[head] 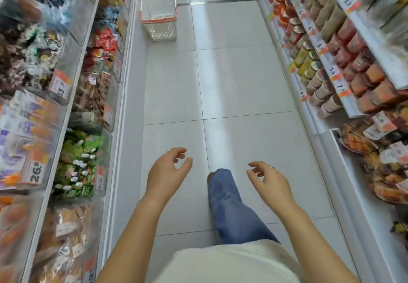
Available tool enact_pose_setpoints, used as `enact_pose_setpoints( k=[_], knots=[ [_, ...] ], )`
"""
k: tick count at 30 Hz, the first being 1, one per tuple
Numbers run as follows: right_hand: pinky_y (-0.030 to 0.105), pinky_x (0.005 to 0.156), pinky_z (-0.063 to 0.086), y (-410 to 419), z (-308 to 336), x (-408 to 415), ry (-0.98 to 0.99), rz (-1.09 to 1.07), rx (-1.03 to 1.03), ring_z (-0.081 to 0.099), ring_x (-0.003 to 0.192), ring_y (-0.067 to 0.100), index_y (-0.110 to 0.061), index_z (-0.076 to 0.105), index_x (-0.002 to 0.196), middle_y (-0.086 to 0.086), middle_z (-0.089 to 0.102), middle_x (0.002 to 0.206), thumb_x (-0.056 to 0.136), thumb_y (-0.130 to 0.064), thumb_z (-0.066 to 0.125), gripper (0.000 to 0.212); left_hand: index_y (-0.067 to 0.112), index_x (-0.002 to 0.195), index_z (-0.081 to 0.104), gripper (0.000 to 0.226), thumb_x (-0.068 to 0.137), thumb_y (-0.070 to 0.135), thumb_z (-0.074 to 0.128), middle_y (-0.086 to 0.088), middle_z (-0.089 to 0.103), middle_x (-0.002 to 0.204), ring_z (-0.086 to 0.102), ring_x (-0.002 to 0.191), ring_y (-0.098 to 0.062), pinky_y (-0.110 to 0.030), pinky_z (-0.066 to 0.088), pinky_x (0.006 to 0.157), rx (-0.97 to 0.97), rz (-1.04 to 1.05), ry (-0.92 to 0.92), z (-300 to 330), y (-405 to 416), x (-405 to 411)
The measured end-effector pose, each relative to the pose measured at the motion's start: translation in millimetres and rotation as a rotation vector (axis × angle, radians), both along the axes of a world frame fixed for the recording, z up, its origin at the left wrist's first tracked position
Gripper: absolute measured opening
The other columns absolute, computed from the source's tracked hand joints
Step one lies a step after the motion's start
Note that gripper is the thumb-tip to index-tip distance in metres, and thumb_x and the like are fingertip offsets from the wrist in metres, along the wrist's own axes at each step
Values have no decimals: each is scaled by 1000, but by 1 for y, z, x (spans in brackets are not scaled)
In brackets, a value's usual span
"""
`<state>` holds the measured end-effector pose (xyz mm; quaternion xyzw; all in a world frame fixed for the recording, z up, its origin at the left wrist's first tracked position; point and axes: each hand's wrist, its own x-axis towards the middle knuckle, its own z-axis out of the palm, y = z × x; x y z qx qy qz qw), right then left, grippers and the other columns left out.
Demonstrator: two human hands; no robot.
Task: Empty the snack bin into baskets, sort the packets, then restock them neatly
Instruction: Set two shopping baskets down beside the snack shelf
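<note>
A white mesh basket [158, 15] with an orange rim stands on the aisle floor far ahead, close to the left shelving; it looks empty. Clear snack bins [79, 168] full of packets line the left side, among them one with green packets and one with brown packets [92, 97]. My left hand [166, 172] and my right hand [268, 180] hover in front of me over the floor, both with loosely curled fingers and holding nothing. A ring sits on a finger of my right hand.
Shelves on the right [331, 66] carry rows of cups, jars and boxed goods with orange price tags; bagged snacks [375, 150] fill the low tier. The tiled aisle floor [231, 79] runs between both sides. My leg in blue jeans [227, 207] steps forward.
</note>
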<state>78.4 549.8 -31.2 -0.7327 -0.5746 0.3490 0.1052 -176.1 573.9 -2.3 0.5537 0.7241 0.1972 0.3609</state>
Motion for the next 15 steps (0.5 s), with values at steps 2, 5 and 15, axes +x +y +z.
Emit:
enact_pose_setpoints(
  k=[2, 5, 15],
  knots=[
    [23, 77, 44, 63, 3, -7, 12, 33, 11, 55, 93, 6, -28, 57, 124, -16, 58, 102, 96, -38, 48, 32, 32, 119, 57, 30, 91, 43, 56, 19, 60, 107, 54, 99, -2, -21, 39, 75, -12, 14, 7, -2, 50, -4],
    [23, 76, 42, 159, 20, -24, 12, 110, 47, 54, 94, 5, -29, 57, 124, -16, 60, 103, 95, -39, 48, 31, 31, 121, 56, 32, 92, 43, 55, 18, 60, 109, 54, 100, -2, -19, 39, 74, -50, 48, 13, -2, 117, -14],
    [24, 75, 42, 439, 46, -102, 54, 273, 145, 56, 96, 4, -32, 57, 120, -16, 63, 104, 94, -41, 48, 29, 28, 124, 55, 34, 93, 42, 53, 13, 60, 114, 55, 100, -5, -19, 40, 78, -139, 194, -6, -23, 323, -70]
  ],
)
